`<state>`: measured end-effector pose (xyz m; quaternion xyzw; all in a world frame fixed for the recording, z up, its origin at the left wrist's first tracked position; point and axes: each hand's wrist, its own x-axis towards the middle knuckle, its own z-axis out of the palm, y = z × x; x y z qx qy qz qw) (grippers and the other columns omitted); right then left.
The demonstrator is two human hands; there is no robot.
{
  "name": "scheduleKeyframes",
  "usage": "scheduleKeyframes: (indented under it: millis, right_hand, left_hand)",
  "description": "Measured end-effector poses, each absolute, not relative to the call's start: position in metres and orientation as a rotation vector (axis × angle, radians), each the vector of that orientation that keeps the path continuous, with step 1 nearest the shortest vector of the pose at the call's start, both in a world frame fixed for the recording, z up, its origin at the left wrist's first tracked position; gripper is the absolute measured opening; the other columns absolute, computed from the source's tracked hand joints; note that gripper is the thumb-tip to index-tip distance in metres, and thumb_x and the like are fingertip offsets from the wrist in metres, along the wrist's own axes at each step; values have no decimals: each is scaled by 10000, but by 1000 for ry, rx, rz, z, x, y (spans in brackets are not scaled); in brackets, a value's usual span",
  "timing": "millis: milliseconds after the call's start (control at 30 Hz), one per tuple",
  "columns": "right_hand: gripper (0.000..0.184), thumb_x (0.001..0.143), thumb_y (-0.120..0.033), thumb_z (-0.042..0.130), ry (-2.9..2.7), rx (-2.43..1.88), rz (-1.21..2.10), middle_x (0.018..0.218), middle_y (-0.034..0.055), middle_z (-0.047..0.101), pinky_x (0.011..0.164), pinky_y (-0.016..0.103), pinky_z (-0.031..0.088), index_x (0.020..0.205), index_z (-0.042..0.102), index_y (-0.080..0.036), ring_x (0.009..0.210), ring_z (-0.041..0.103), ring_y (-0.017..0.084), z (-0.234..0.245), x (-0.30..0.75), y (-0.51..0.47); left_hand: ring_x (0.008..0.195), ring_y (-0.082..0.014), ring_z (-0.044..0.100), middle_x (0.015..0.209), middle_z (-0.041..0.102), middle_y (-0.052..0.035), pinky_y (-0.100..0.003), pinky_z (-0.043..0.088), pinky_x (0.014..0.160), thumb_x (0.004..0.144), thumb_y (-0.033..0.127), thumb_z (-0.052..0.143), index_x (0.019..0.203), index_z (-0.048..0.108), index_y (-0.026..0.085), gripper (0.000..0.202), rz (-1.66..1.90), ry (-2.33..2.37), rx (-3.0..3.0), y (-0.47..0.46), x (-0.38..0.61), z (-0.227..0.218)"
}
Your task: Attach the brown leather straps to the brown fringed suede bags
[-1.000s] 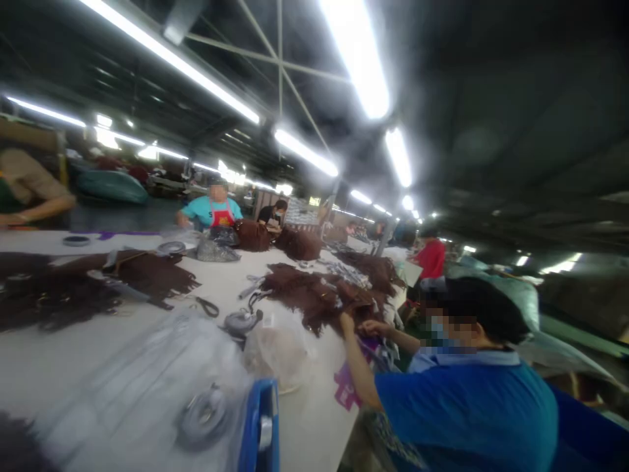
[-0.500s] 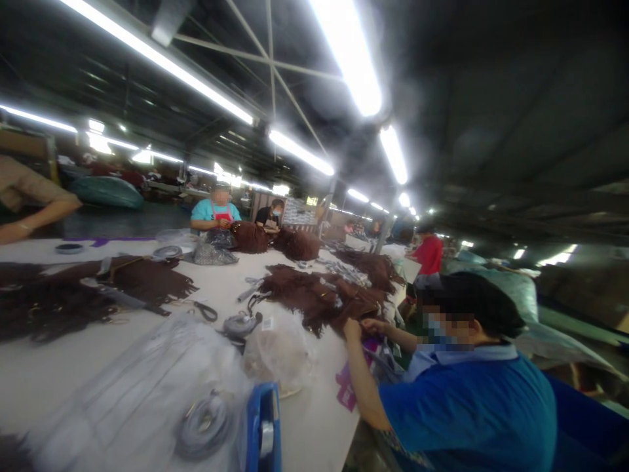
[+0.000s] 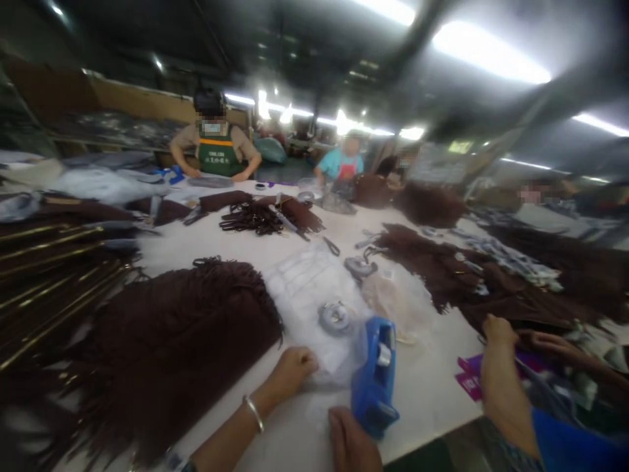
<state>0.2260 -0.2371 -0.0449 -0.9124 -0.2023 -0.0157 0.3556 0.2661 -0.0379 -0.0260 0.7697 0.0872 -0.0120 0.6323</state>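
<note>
The blue tape dispenser (image 3: pixel 373 373) is standing on its end close to the near edge of the white table (image 3: pixel 432 393), between the person's two hands. The right hand (image 3: pixel 351 442) is lying just below its base, palm down and fingers loosely together. Whether it is gripping the dispenser or only touching it cannot be told. The left hand (image 3: pixel 293 368), with a bracelet (image 3: pixel 254 413) on its wrist, is resting with its fingers curled on the near edge of a clear plastic bag (image 3: pixel 309 295). Whether it is pinching the film is not visible either.

The dispenser is looking tall and narrow for its footing, so a nudge from either hand could be tipping it off the edge. Its cutter is facing the fingers, and a careless grab could be nicking them. The plastic is probably sliding easily on the smooth top, and a pull could be dragging along the grey tape roll (image 3: pixel 337 316) lying on it.

Just left, the brown fringed piece (image 3: pixel 181 334) is spreading close to the left forearm, and its strands could be snagging on the bracelet or sticking to loose tape. To the right, a co-worker's hand (image 3: pixel 496 328) is working near a purple card (image 3: pixel 469 377), close enough for elbows to be clashing. Farther back, scissors (image 3: pixel 332 246) are lying among more brown pieces.
</note>
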Motion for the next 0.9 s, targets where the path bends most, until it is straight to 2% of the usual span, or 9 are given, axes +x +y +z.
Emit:
scheduleKeyframes:
  millis: [100,233,333,500,600,633,700,800,900]
  right_hand:
    - [421,944,-533,354,-428,-2257,-140,908,60,727,728,246,504,934,657,-241,813,688,209,-38,229,-235]
    - [351,932,-486,437,-369,-2171,-174,984,80,704,841,265,482,1009,651,-219,890,658,209,-11,232,-220]
    - [334,933,-431,455,-436,-2109,-194,1074,113,674,886,300,477,1085,634,-194,965,629,222,7,237,-205]
    - [472,909,-329,487,-773,-1961,158,1255,103,591,882,305,483,1368,463,-225,1043,591,208,36,247,-175]
    - [245,885,-306,524,-888,-1858,380,987,45,670,763,247,478,1079,645,-218,892,607,182,53,245,-150]
    - [162,871,-309,548,-868,-1839,430,845,18,659,690,228,463,929,661,-208,788,594,165,57,241,-141]
    - [188,845,-348,592,-746,-1778,512,640,-29,563,551,204,396,735,606,-196,602,508,125,62,229,-123]
    - [305,808,-468,632,-557,-1552,682,560,-61,479,439,195,288,703,559,-190,457,365,78,63,203,-99]
    - [381,762,-549,667,-513,-1345,847,512,-75,444,403,191,226,722,550,-189,399,303,57,61,172,-78]
  left_hand:
    - [598,-125,458,589,473,40,-236,324,568,754,312,558,614,476,178,211,41,224,1714,-36,255,-21]
    - [583,-145,552,592,515,34,-242,369,574,817,387,553,635,464,186,285,81,212,1695,-34,239,-14]
    - [536,-139,535,551,507,40,-242,341,549,838,433,555,618,463,189,341,106,228,1728,-30,227,-5]
    - [525,-119,476,541,490,41,-241,306,542,872,414,534,606,510,176,358,127,187,1897,-15,203,28]
    - [543,-111,439,551,449,42,-234,298,533,864,432,559,577,498,167,395,178,212,1855,2,181,50]
    - [531,-107,420,551,431,44,-231,298,518,865,456,552,585,487,169,406,207,250,1775,9,171,56]
    - [533,-111,436,581,455,39,-227,338,519,849,523,550,671,517,166,400,271,296,1554,23,147,66]
    - [787,-190,571,822,610,-33,-281,450,732,762,544,667,966,597,154,446,357,235,1371,35,105,81]
    - [907,-209,562,922,620,-40,-285,432,828,765,427,713,939,664,172,313,451,353,1437,36,70,93]
